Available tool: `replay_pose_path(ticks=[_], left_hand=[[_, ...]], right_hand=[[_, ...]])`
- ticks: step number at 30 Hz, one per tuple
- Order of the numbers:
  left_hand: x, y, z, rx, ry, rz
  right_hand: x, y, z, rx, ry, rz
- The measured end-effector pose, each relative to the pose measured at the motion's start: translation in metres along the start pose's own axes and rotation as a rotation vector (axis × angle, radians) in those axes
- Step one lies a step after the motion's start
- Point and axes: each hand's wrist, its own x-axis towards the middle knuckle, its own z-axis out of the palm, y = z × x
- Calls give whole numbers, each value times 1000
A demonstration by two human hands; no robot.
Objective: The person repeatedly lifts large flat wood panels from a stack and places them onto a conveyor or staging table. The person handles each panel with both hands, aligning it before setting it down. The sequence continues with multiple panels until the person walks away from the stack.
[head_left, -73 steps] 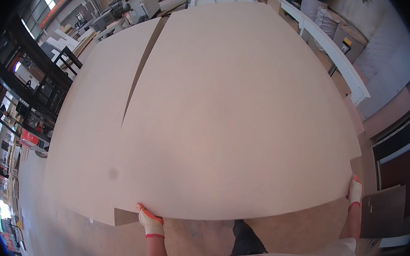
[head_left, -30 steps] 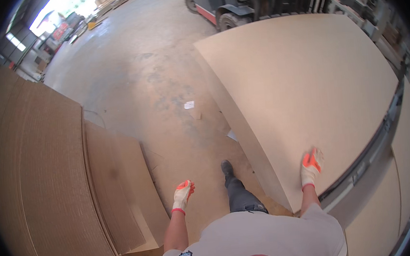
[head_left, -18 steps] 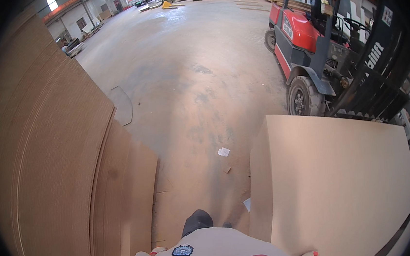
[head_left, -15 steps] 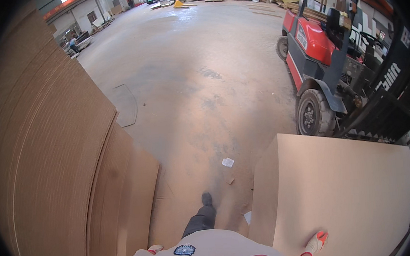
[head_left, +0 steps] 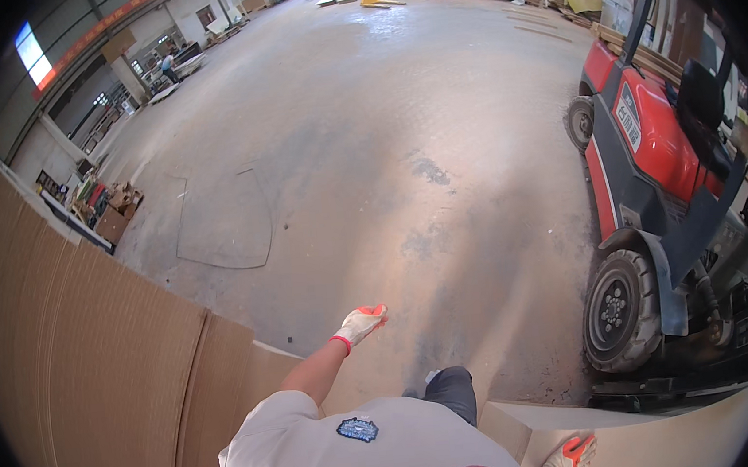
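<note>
You have two gloved hands, left point(head_left: 360, 324) and right point(head_left: 571, 456), one red forklift point(head_left: 662, 173), and one pale board point(head_left: 677, 438) in view.

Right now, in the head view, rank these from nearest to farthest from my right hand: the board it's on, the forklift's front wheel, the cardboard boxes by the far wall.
1. The pale board, lower right: the right hand rests on its edge.
2. The forklift's front wheel, on the right, just beyond the board.
3. The cardboard boxes, far off at the left by the wall.
</note>
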Motion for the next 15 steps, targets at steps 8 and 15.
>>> replay_pose_path(ticks=[8, 15], left_hand=[[224, 131, 49, 102, -176, -115], [272, 116, -19, 602, -224, -635]], right_hand=[[109, -200, 33, 259, -278, -40], [339, -438, 60, 596, -923, -101]])
